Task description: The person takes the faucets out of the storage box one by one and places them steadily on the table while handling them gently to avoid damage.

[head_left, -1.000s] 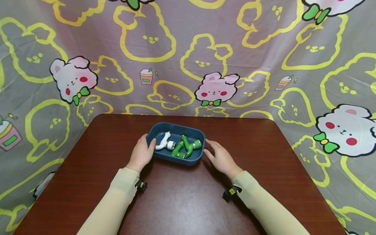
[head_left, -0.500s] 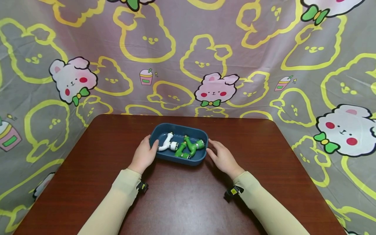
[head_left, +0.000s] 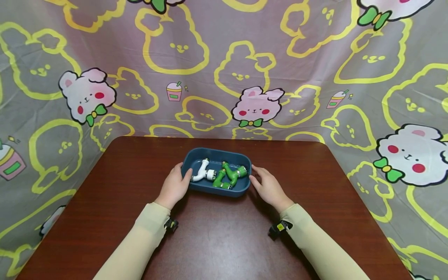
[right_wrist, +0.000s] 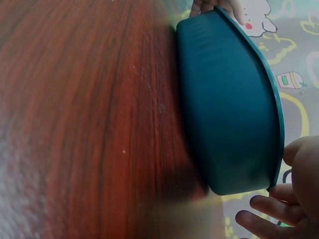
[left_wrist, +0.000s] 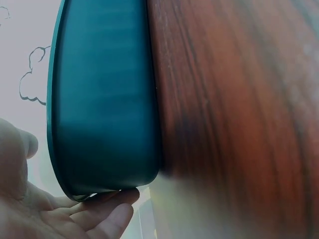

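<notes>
A dark blue plastic tray [head_left: 241,190] with rounded corners sits on the table between both hands. My left hand [head_left: 175,186] grips its left end, thumb over the rim and fingers along the outer wall. In the left wrist view, the fingertips [left_wrist: 117,219] lie under that end. My right hand [head_left: 271,189] is at the right end, its thumb and fingertips touching the rim area and the lower fingers loosely extended. Inside lie a white Y-shaped tap-like fitting [head_left: 203,173] with a ribbed white end and two green ones, a larger [head_left: 232,174] and a smaller [head_left: 218,180].
The brown wooden table [head_left: 217,241] has rounded far corners. A patterned cloth [head_left: 210,70] with yellow outlines and bunny faces hangs behind it and along both sides. Small black cameras are strapped at the left cuff [head_left: 170,224] and right cuff [head_left: 280,228].
The tray has slid a little to the right across the table with its fittings inside. Both hands have shifted right with it, the right hand now close against its end.
</notes>
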{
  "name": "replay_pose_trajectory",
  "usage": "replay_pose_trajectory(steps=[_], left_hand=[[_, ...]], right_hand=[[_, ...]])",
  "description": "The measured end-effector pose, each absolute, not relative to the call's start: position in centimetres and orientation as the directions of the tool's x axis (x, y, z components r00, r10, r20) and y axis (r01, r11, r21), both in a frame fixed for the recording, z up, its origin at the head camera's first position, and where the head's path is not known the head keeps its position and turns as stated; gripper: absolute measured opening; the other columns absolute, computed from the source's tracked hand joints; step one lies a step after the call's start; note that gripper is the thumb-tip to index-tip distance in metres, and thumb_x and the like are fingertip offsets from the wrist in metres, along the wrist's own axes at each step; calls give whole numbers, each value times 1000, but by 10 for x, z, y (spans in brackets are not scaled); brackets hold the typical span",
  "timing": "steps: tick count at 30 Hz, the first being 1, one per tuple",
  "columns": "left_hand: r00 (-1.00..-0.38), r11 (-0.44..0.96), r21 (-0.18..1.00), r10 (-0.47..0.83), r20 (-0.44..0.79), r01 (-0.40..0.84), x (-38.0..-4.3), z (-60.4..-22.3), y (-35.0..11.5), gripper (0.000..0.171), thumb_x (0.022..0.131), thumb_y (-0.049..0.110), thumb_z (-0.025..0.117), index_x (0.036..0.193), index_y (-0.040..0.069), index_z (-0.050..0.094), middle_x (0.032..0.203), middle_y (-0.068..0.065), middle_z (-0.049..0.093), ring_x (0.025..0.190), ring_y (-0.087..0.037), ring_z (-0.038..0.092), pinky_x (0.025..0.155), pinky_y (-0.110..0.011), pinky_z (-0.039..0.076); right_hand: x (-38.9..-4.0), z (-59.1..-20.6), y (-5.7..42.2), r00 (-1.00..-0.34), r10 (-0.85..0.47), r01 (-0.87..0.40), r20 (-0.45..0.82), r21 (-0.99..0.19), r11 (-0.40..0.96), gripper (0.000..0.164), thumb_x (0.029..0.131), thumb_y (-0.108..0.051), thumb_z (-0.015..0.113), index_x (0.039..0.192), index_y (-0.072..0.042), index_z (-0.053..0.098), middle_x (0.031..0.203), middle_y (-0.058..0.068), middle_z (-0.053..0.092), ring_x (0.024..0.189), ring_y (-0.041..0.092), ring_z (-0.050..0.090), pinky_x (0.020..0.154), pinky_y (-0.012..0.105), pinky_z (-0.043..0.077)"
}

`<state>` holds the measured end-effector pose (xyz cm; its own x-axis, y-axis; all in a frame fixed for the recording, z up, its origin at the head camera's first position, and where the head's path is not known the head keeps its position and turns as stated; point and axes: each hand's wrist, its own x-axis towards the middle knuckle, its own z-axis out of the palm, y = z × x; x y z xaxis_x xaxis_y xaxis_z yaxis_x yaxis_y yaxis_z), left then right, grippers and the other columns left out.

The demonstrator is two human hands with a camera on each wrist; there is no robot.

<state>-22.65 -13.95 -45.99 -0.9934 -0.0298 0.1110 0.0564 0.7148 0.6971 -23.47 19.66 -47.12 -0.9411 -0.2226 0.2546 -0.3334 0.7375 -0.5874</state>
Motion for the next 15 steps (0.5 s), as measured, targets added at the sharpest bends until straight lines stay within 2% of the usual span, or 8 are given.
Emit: replay_pose_trajectory(steps=[15], left_hand=[[-997,703,709,-2,75,52,-217,-455,-130,66,109,38,49,151,-10,36,149,-31,49,135,-42,55,112,-56,45]], right_hand=[[-235,-467,205,-949,-200,-309,244,-590,746,50,104,-19,61,149,1,52,138,21,63,126,35,63,108,53,49]])
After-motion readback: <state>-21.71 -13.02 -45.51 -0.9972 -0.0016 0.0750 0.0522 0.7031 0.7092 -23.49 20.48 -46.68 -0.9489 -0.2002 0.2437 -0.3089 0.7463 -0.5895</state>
